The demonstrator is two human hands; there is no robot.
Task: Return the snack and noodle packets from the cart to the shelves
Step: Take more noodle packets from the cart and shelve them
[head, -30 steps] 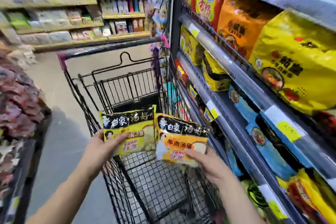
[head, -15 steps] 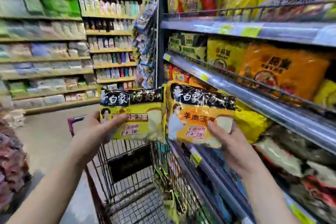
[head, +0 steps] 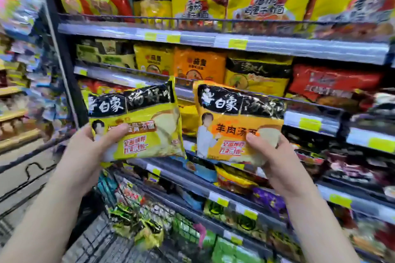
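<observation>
Yellow noodle packet [head: 141,121] is gripped by the left hand [head: 85,151], with the thumb curled over its lower-left front. Orange noodle packet [head: 233,126] is pinched at its lower-right corner by the right hand [head: 275,162]. Both are held upright, side by side and not touching, before the shelves [head: 192,38]. Cart [head: 102,239] is seen below the fingers [head: 116,132]; its contents are blurred, probably more packets.

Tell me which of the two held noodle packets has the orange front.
The crinkly plastic noodle packet in the right hand: orange below its black band. The left hand holds the yellow packet.
</observation>
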